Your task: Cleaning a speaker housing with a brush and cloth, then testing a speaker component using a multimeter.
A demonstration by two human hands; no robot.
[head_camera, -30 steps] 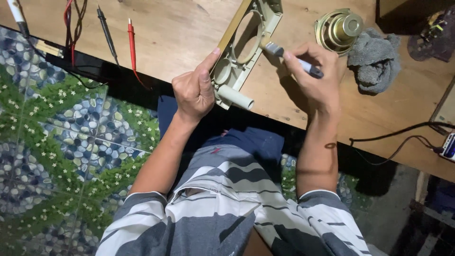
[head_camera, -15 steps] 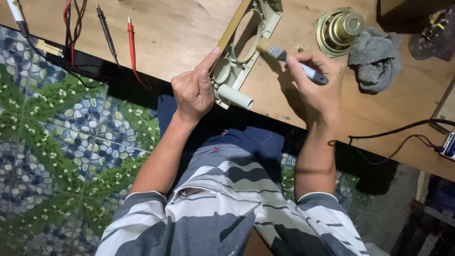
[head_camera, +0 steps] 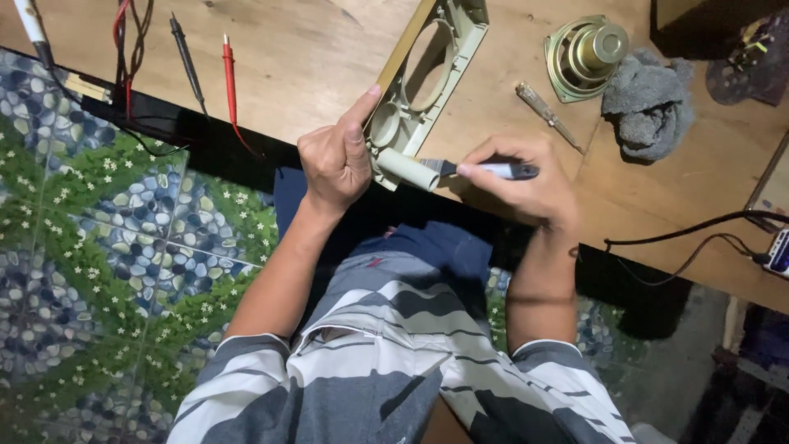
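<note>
**Brush dropped from the frame's opening to its near tube**

Half a second before, the right hand had held the small brush up by the round opening of the plastic speaker frame. It then came nearer and lower, fingers pinched on the handle, bristles against the cream tube at the frame's near corner. The left hand had not shifted: it gripped the frame's left edge, tilted on the wooden table. Judging by that, cleaning had passed to the tube. A speaker driver and screwdriver lay far right.
</note>
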